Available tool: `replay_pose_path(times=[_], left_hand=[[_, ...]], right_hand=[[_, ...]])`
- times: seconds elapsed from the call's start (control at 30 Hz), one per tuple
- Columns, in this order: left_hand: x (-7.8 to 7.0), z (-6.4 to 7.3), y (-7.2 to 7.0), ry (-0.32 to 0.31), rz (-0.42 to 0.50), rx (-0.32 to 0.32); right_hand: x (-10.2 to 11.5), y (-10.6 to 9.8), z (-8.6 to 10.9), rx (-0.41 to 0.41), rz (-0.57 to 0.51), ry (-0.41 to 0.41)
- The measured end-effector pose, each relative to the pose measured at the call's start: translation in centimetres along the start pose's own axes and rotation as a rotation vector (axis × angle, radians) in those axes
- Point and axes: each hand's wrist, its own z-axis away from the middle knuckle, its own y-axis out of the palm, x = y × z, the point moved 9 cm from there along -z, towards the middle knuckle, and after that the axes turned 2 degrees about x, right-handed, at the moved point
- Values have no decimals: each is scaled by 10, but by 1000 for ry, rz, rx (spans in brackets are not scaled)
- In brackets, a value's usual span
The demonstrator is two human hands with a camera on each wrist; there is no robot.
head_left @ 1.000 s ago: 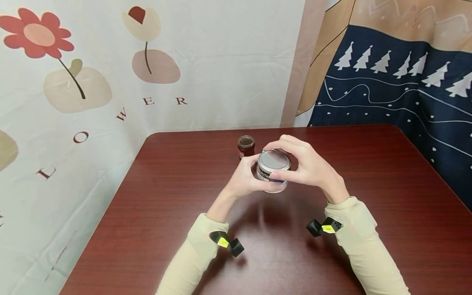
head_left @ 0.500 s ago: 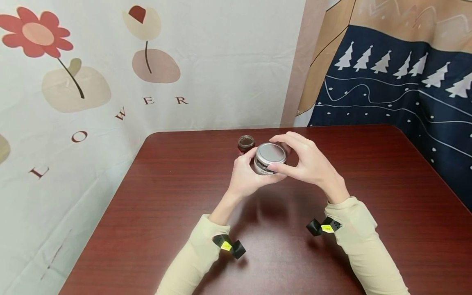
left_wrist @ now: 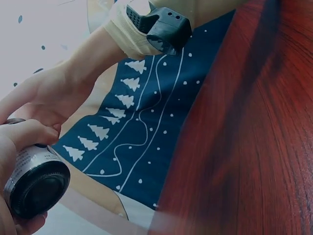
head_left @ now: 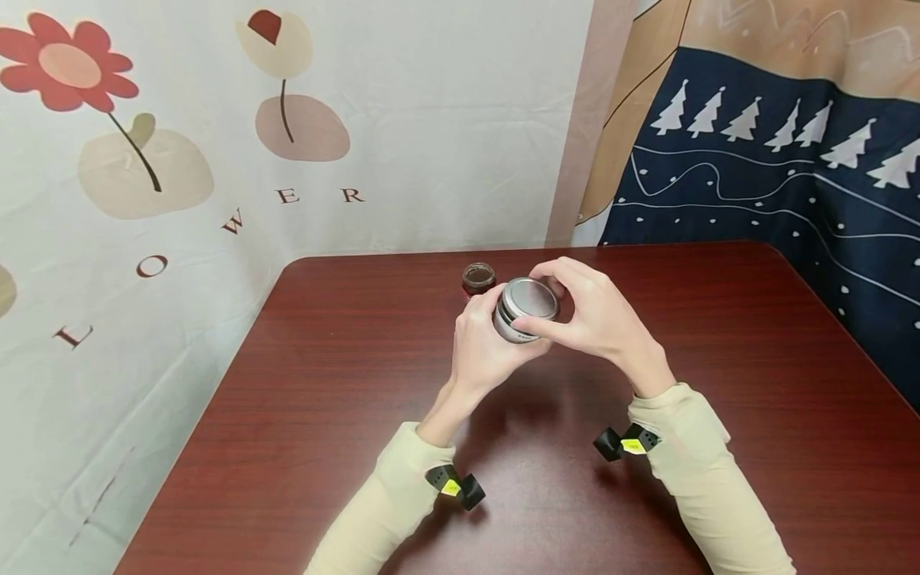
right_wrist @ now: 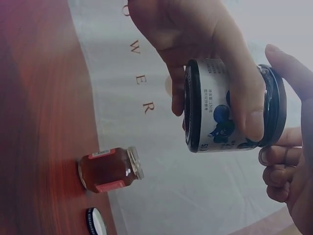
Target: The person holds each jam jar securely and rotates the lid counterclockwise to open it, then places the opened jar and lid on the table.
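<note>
A glass jar (right_wrist: 217,105) with a white label showing blueberries is held above the table. My left hand (head_left: 483,339) grips its body, thumb on one side and fingers on the other. The silver-topped lid (head_left: 530,297) sits on the jar, its dark rim (right_wrist: 278,105) facing the right hand in the right wrist view. My right hand (head_left: 600,319) holds the lid's edge between thumb and fingers. In the left wrist view the jar's dark base (left_wrist: 41,188) points toward the camera, with the left fingers wrapped around the side.
Behind the hands stands a small lidless jar (right_wrist: 108,170) of dark reddish-brown contents with a red label. Near it on the table (head_left: 323,399) lies a loose lid (right_wrist: 97,222). Printed cloths hang past the table's far edge.
The jar has risen slightly away from me, tilting a little. My left hand has turned around with its body, its wrist shifting right. The right hand keeps its hold on the lid.
</note>
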Motion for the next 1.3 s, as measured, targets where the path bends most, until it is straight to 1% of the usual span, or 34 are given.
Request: replay_pose_path(times=[0.07, 0.2, 0.33, 0.53, 0.63, 0.73, 0.97, 1.07, 1.17, 1.3], left_hand=[[0, 0, 0, 5, -17, 2], [0, -1, 1, 19, 0, 27], [0, -2, 1, 24, 40, 65], [-2, -6, 1, 26, 135, 122], [-1, -7, 2, 9, 187, 160], [1, -7, 4, -24, 247, 207], [5, -5, 11, -106, 455, 356], [4, -4, 12, -127, 511, 405], [2, -3, 14, -136, 566, 450], [-1, -2, 18, -122, 667, 512]], right_hand=[[0, 0, 0, 3, -1, 0], [1, 0, 0, 11, -14, -11], [3, -1, -1, 12, -32, -40], [7, -4, 0, 10, -70, -94], [8, -5, 0, 16, -90, -109], [9, -6, -1, 22, -104, -119], [16, -7, -1, 35, -167, -141], [19, -7, -1, 44, -188, -145], [21, -8, 0, 54, -198, -151], [25, -8, 0, 63, -210, -168]])
